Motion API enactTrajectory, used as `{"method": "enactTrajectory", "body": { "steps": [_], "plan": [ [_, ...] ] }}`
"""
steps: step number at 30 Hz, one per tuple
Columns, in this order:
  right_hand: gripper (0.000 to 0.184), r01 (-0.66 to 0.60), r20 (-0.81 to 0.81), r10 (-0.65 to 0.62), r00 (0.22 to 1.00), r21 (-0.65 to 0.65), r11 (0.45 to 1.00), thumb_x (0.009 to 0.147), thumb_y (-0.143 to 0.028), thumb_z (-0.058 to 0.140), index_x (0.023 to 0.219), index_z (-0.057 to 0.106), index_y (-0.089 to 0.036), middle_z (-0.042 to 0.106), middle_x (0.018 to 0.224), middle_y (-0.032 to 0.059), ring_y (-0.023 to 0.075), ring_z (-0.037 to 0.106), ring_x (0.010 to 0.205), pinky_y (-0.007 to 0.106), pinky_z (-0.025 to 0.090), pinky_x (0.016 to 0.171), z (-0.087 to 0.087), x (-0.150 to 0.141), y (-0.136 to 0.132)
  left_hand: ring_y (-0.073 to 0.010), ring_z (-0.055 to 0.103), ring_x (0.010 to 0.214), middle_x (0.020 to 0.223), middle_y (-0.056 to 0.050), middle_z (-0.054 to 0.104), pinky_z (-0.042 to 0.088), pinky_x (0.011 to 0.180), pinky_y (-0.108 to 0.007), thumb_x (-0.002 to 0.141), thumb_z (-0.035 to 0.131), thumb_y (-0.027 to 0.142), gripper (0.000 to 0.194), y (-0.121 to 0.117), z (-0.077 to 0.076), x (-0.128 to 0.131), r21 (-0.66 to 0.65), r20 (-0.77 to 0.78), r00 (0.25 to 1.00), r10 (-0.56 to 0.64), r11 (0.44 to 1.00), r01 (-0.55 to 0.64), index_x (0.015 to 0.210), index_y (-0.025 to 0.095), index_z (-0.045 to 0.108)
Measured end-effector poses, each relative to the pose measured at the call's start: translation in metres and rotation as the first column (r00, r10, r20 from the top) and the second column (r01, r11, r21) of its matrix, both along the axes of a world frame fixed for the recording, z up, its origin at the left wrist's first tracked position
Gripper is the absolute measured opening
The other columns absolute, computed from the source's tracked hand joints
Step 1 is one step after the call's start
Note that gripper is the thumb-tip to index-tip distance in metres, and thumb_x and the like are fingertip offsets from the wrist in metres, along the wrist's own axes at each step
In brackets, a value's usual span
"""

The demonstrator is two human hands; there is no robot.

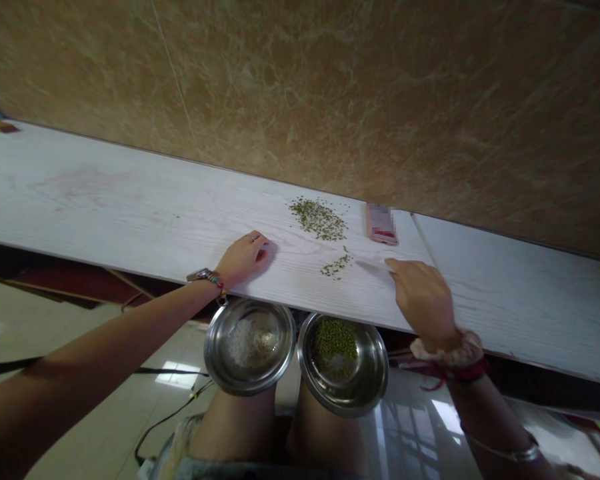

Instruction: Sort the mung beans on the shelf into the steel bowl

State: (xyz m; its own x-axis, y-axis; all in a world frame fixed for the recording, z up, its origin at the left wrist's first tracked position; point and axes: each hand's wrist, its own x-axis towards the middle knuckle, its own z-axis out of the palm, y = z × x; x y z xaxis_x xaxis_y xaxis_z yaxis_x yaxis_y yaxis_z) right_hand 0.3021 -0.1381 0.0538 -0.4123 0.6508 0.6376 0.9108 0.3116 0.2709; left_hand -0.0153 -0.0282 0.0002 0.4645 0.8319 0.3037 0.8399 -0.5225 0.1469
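My left hand [244, 259] rests on the white wooden counter, left of the beans, with its fingers curled in and a ring on one of them. Green mung beans [319, 218] lie in a loose patch near the wall, and a smaller scatter [337, 265] lies closer to me. Right of that scatter hovers my right hand [423, 293], its fingers drawn together; whether anything is between the fingertips is hidden. A steel bowl of mung beans [335, 343] sits on my right thigh. Another steel bowl [214, 353], with whitish grains in it, sits on my left thigh.
A phone in a pink case [381, 225] lies by the brown marbled wall [300, 87], right of the beans. The narrow white counter [105, 200] runs across the view, with a seam on the right. A black cable [167, 415] trails over the tiled floor at lower left.
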Motion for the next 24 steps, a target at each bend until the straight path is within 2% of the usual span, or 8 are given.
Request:
{"method": "enactTrajectory", "body": {
  "steps": [4, 7, 12, 18, 21, 24],
  "plan": [
    [0.026, -0.01, -0.015, 0.01, 1.0, 0.005, 1.0, 0.085, -0.008, 0.04, 0.098, 0.063, -0.013, 0.069, 0.085, 0.0081, 0.0196, 0.059, 0.079, 0.032, 0.043, 0.073, -0.011, 0.004, 0.03, -0.0223, 0.058, 0.086, 0.099, -0.011, 0.059, 0.049, 0.078, -0.033, 0.083, 0.042, 0.02, 0.022, 0.0, 0.001, 0.0, -0.008, -0.015, 1.0, 0.005, 1.0, -0.005, 0.096, 0.012, 0.059],
    [0.027, -0.018, 0.02, 0.018, 1.0, -0.015, 1.0, 0.084, -0.007, 0.041, 0.098, 0.064, -0.012, 0.069, 0.086, 0.0088, 0.02, 0.058, 0.079, 0.032, 0.043, 0.072, -0.016, 0.003, 0.04, -0.0234, 0.058, 0.088, 0.1, -0.013, 0.059, 0.048, 0.079, -0.034, 0.083, 0.042, 0.019, 0.023, 0.0, 0.002, 0.001, -0.026, -0.013, 1.0, 0.005, 1.0, -0.005, 0.096, 0.011, 0.058],
    [0.029, -0.088, 0.041, 0.09, 0.995, -0.03, 0.996, 0.082, -0.004, 0.04, 0.096, 0.064, -0.012, 0.069, 0.087, 0.0089, 0.0198, 0.058, 0.081, 0.031, 0.044, 0.072, -0.018, 0.003, 0.032, -0.0214, 0.057, 0.087, 0.1, -0.011, 0.059, 0.048, 0.079, -0.032, 0.083, 0.041, 0.02, 0.022, 0.001, 0.001, 0.0, -0.024, -0.003, 1.0, -0.001, 1.0, 0.001, 0.097, 0.013, 0.058],
    [0.032, -0.085, -0.008, 0.085, 0.996, -0.017, 0.996, 0.081, -0.003, 0.04, 0.099, 0.064, -0.016, 0.07, 0.088, 0.0067, 0.0187, 0.06, 0.084, 0.032, 0.045, 0.077, -0.016, 0.014, 0.012, -0.0203, 0.057, 0.084, 0.096, -0.01, 0.059, 0.049, 0.076, -0.031, 0.081, 0.042, 0.019, 0.021, 0.002, -0.001, -0.001, 0.016, 0.008, 1.0, -0.013, 1.0, 0.013, 0.094, 0.015, 0.058],
    [0.03, -0.067, -0.041, 0.067, 0.997, -0.001, 0.998, 0.083, -0.005, 0.04, 0.098, 0.064, -0.014, 0.07, 0.088, 0.0083, 0.0196, 0.061, 0.083, 0.033, 0.046, 0.076, -0.014, 0.016, 0.021, -0.0209, 0.057, 0.086, 0.098, -0.01, 0.059, 0.049, 0.078, -0.032, 0.082, 0.042, 0.019, 0.021, 0.001, 0.0, 0.0, 0.017, -0.006, 1.0, -0.009, 1.0, 0.009, 0.094, 0.014, 0.058],
    [0.028, -0.058, -0.064, 0.057, 0.996, -0.01, 0.998, 0.084, -0.007, 0.04, 0.095, 0.065, -0.012, 0.07, 0.088, 0.0098, 0.0203, 0.061, 0.084, 0.032, 0.047, 0.076, -0.014, 0.014, 0.041, -0.0221, 0.058, 0.087, 0.099, -0.011, 0.059, 0.049, 0.08, -0.033, 0.082, 0.042, 0.019, 0.022, 0.0, 0.001, 0.001, 0.0, -0.013, 1.0, 0.002, 1.0, -0.002, 0.095, 0.013, 0.058]
  ]
}}
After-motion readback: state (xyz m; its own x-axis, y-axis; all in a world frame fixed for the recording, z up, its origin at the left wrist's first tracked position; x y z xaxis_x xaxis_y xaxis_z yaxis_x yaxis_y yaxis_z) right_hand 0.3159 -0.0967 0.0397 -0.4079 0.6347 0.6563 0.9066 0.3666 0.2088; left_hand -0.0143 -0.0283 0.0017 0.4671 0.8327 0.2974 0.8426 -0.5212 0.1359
